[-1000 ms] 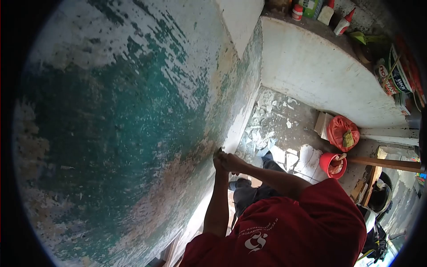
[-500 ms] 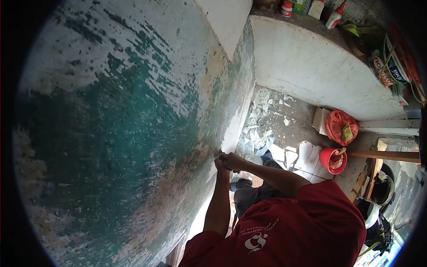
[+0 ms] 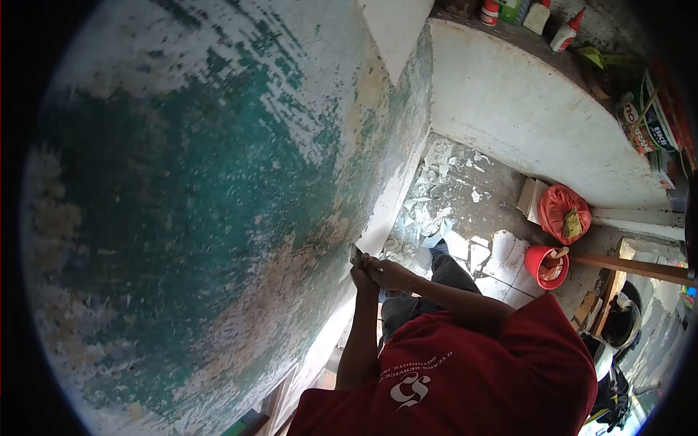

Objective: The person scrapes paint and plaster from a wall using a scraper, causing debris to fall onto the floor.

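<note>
Both my hands are closed together at the lower edge of the scratched green and white wall [image 3: 196,189]. A small flat grey blade, apparently a scraper [image 3: 355,254], sticks out past my fingers against the wall. Its handle is hidden in the grip. My left hand [image 3: 362,277] is wrapped round it on the wall side. Just beside it, my right hand [image 3: 387,274] is closed on the same tool. Bare patches and scrape streaks mark the paint around the blade.
Paint flakes [image 3: 436,171] litter the floor by the wall's foot. A red bucket [image 3: 534,269], a red plastic bag [image 3: 558,205] and a cardboard box [image 3: 531,198] stand to the right. Bottles [image 3: 566,33] line the ledge above. A wooden beam [image 3: 632,267] crosses at right.
My hands have shifted slightly down along the wall, still together, and more of the blade shows. The view has tilted a little, moving the floor and ledge right. My legs have moved.
</note>
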Tool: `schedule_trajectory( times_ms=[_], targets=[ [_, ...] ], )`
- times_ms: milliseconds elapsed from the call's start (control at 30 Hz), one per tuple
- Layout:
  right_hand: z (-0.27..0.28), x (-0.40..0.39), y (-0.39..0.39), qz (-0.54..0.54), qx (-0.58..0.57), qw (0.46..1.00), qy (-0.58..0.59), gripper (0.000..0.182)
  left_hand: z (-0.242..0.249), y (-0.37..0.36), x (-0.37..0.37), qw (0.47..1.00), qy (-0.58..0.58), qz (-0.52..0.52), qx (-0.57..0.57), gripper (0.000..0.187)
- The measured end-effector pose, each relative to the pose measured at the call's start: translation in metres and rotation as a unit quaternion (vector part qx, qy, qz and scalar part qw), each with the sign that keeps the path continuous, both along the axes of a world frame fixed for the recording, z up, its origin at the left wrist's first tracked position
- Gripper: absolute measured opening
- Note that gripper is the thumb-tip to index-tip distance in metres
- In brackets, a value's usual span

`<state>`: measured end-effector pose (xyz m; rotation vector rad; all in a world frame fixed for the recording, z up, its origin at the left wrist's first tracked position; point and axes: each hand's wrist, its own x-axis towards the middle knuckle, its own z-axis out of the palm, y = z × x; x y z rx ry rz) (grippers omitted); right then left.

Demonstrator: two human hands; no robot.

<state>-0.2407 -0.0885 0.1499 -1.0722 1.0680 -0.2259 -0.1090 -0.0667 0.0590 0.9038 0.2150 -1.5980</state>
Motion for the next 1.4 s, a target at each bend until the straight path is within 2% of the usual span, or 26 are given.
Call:
schedule_trajectory(
  times_ms=[33,100,133,233,300,333,433,533,600,633,733,767,867,933,1033,1100,1200,1233,1333,1367,1400],
  targets=[
    [0.000,0.003,0.007,-0.026,0.074,0.996,-0.034,0.030,0.014,0.008,0.002,1.000,0.012,-0.001,-0.015,0.025],
    [0.000,0.013,0.023,-0.078,0.224,0.966,-0.101,0.029,0.026,0.012,0.007,0.995,-0.035,0.047,0.075,0.026],
    [-0.001,0.019,0.028,-0.097,0.261,0.951,-0.133,0.026,0.030,0.014,0.009,0.989,-0.057,0.070,0.120,0.027],
    [0.005,0.033,0.036,-0.159,0.341,0.905,-0.198,0.020,0.042,0.024,0.022,0.989,-0.022,0.053,0.139,0.027],
    [0.016,0.043,0.039,-0.204,0.356,0.888,-0.209,0.017,0.014,0.037,0.047,0.995,0.080,0.009,0.054,0.026],
    [0.021,0.048,0.040,-0.216,0.347,0.893,-0.188,0.015,0.007,0.039,0.055,0.991,0.130,-0.016,0.011,0.026],
    [0.025,0.059,0.041,-0.244,0.320,0.906,-0.131,0.016,-0.007,0.036,0.062,0.992,-0.046,-0.107,-0.049,0.025],
    [0.001,0.072,0.032,-0.252,0.295,0.917,-0.088,0.023,-0.019,0.019,0.064,0.986,0.146,-0.023,0.080,0.018],
    [-0.014,0.076,0.027,-0.273,0.292,0.915,-0.054,0.029,-0.022,0.020,0.058,0.996,0.014,-0.086,0.021,0.019],
    [-0.004,0.063,0.028,-0.238,0.318,0.913,-0.096,0.024,-0.021,0.017,0.056,0.992,-0.054,-0.117,-0.011,0.019],
    [0.020,0.060,0.029,-0.225,0.207,0.950,-0.067,0.028,-0.019,0.021,0.056,0.994,-0.061,-0.092,-0.011,0.025],
    [0.021,0.053,0.025,-0.177,0.203,0.962,-0.046,0.030,-0.020,0.021,0.056,0.994,-0.054,-0.092,-0.003,0.025],
    [0.000,0.057,0.031,-0.197,0.170,0.964,-0.050,0.032,-0.025,0.018,0.050,0.996,-0.042,-0.076,0.006,0.025],
    [0.007,0.057,0.030,-0.202,0.164,0.965,-0.042,0.032,-0.021,0.020,0.048,0.997,-0.054,-0.056,0.000,0.024],
    [0.010,0.063,0.027,-0.199,0.154,0.967,-0.035,0.031,-0.051,0.019,0.064,0.990,-0.095,-0.106,-0.008,0.025],
    [0.002,0.065,0.020,-0.163,0.164,0.973,-0.020,0.031,-0.056,0.028,0.059,0.995,-0.043,-0.088,0.004,0.026],
    [0.023,0.055,0.036,-0.204,0.105,0.972,-0.058,0.030,-0.049,0.027,0.063,0.998,0.021,-0.062,0.016,0.028],
    [0.032,0.056,0.034,-0.257,0.114,0.958,-0.051,0.029,-0.048,0.022,0.063,0.997,0.044,-0.053,0.018,0.028],
    [0.005,0.061,0.018,-0.177,0.170,0.969,-0.036,0.025,-0.066,0.025,0.060,0.997,0.041,-0.062,-0.013,0.032],
    [0.003,0.056,0.016,-0.170,0.168,0.971,-0.009,0.024,-0.076,0.025,0.058,0.997,0.041,-0.067,-0.025,0.033],
    [0.005,0.052,0.023,-0.173,0.147,0.973,-0.029,0.019,-0.083,0.022,0.059,0.996,0.038,-0.074,-0.037,0.034]
  ],
)
